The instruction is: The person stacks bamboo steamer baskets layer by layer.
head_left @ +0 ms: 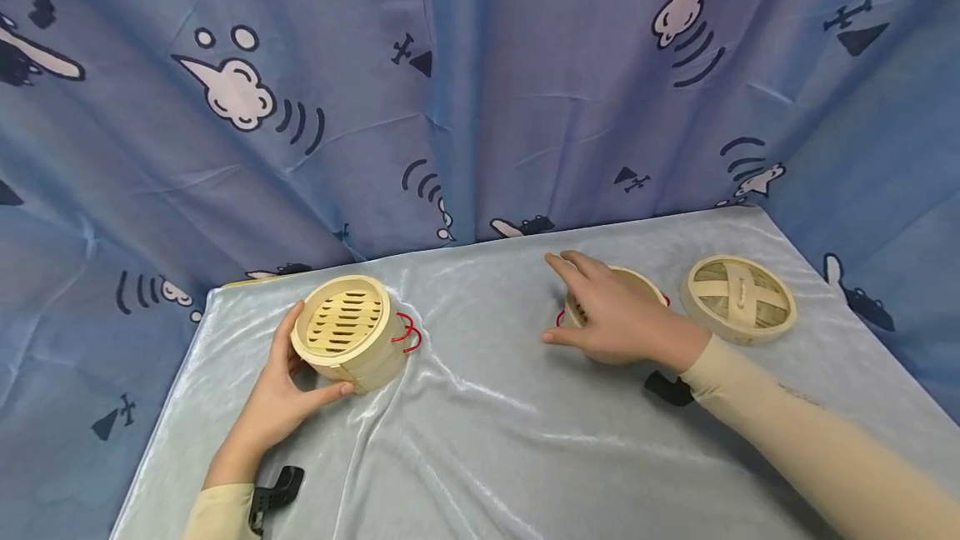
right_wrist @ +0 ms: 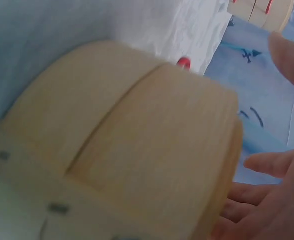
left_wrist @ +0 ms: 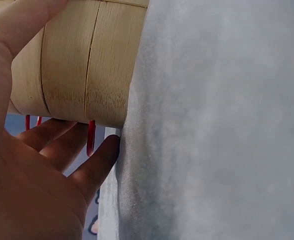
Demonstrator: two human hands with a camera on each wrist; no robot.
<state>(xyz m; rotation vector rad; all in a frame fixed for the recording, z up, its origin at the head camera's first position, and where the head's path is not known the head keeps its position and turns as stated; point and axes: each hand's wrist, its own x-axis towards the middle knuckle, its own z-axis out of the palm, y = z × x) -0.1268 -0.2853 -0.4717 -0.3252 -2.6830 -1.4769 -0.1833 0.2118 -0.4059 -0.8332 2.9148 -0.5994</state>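
Observation:
On the left of the head view, my left hand (head_left: 273, 402) holds a round bamboo steamer basket (head_left: 345, 323), thumb on its near side and fingers round its left side. The basket is tilted, showing its slatted floor, and red loops (head_left: 408, 333) stick out at its right. In the left wrist view its pale wall (left_wrist: 82, 65) lies between thumb and fingers. My right hand (head_left: 618, 315) hovers over a second steamer basket (head_left: 647, 283), hiding most of it. Its fingers and thumb are spread, pointing left. The right wrist view shows this basket's wall (right_wrist: 147, 140) beside the fingers.
A round woven bamboo lid (head_left: 741, 297) with a crossed strap lies right of the second basket. Pale grey velvety cloth (head_left: 480, 440) with creases covers the table. A blue patterned curtain (head_left: 360, 107) hangs along the back and both sides.

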